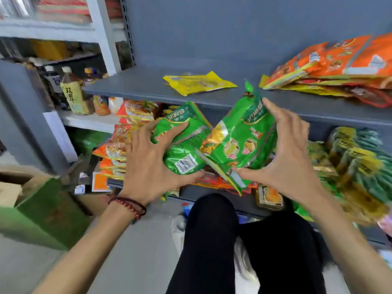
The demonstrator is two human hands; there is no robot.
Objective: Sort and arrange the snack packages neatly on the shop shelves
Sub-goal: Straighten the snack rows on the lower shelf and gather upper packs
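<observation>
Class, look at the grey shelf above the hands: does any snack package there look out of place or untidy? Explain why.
A lone yellow package lies skewed on the grey shelf, apart from the orange packages, which slump in an uneven heap at its right.

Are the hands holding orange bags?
No, the left hand and the right hand both hold green bags.

Glossy film against matt grey shelving

The green snack packets (237, 143) are shiny, crinkled plastic film, like the yellow packet (197, 82) at 12 o'clock and the orange packets (339, 58) at 2 o'clock. The shelf (131, 85) looks like smooth, matt grey painted metal. The box (48, 211) at 8 o'clock is matt card, and the trousers (207, 240) at 6 o'clock are matt black cloth.
</observation>
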